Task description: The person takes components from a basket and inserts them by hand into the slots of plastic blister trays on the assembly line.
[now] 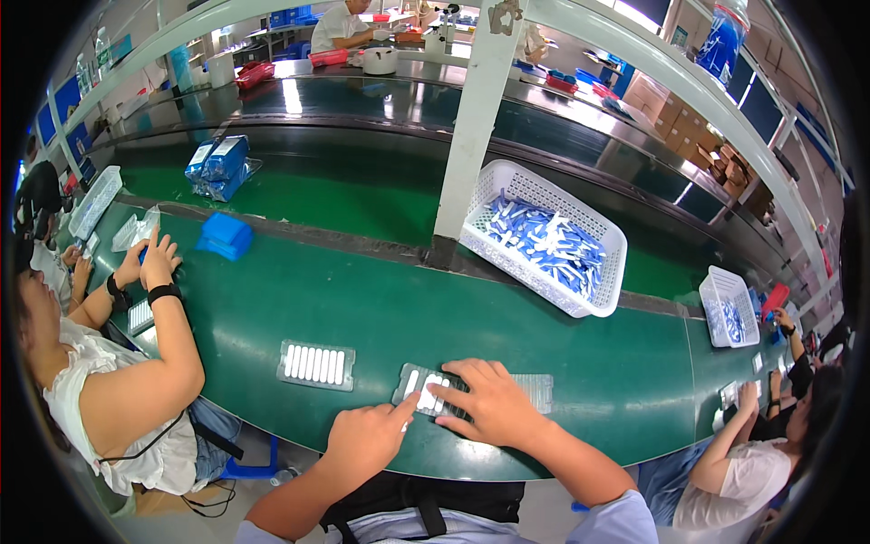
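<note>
Clear tray (399, 392) | head view: on green tabletop (245, 317), under both hands | left hand (367, 442): index extended to white sticks (411, 382), other fingers curled, grip unclear | right hand (497, 403): fingers spread across tray | step: apparently seating sticks; next likely needs light pressing

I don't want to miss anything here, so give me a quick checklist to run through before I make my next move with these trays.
1. Left tray lying flat, white pieces in a row: ok.
2. Middle tray in full view: not ok; your right hand covers part of it.
3. Left hand at the middle tray, index finger extended toward its white pieces: ok.
4. Every slot of the middle tray filled: cannot tell, as fingers hide some.
5. Right tray filled: not ok; the part that shows holds no white pieces.
6. Basket standing clear of the trays: ok.
</note>
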The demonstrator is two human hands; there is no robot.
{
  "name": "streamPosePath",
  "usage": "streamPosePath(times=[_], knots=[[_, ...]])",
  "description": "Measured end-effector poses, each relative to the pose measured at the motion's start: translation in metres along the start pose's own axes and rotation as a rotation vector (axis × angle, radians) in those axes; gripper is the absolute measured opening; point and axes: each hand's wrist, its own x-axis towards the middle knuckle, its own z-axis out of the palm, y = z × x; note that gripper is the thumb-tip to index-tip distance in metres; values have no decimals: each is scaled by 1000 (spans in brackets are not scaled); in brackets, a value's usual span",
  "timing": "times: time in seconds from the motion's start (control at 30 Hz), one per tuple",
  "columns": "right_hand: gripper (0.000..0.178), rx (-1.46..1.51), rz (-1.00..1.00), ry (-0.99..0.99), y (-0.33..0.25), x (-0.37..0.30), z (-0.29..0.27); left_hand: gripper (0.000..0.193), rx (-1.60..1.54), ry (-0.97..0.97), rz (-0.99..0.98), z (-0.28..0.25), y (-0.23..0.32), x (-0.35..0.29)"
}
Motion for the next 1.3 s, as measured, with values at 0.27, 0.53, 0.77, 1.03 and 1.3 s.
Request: streamPosePath(times=[0.27, 0.53, 0.77, 1.03, 1.3], knots=[[54, -9, 17, 11, -8, -1, 7, 38, -23, 43, 48, -2, 2, 0], [60, -38, 42, 20, -8, -3, 13, 36, 14, 18, -13, 2, 1, 2], [56, -40, -35, 74, -8, -8, 14, 36, 11, 30, -12, -7, -1, 4], [69, -37, 100, 64, -3, -11, -6, 83, -116, -239, -49, -24, -39, 43], [80, 19, 444, -144, 7, -80, -24, 74, -275, -208, -21, -4, -32, 50]])
